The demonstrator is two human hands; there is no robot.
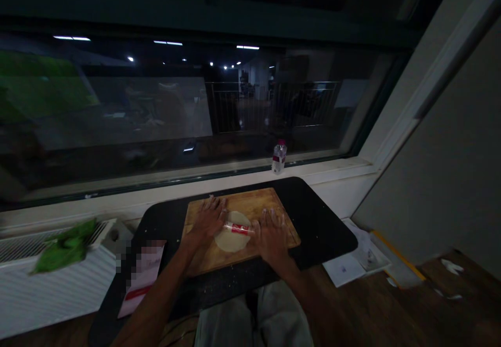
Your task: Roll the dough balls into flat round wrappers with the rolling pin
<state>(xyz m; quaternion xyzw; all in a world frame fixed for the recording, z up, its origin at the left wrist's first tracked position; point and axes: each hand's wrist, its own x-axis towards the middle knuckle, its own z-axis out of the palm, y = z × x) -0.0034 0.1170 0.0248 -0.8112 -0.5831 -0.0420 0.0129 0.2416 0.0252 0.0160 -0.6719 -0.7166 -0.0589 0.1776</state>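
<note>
A flat round of pale dough (230,240) lies on a wooden cutting board (274,203). Across it rests a clear bottle with a red label (237,228), lying on its side like a roller. My left hand (208,218) presses flat on the bottle's left end, fingers stretched out. My right hand (272,232) presses flat on its right end, fingers also extended and dusted with flour.
The board sits on a small black table (324,227) below a dark window. A small water bottle (279,157) stands on the sill. A paper packet (143,274) lies at the table's left, green leaves (64,245) on the radiator, papers (352,263) on the floor at right.
</note>
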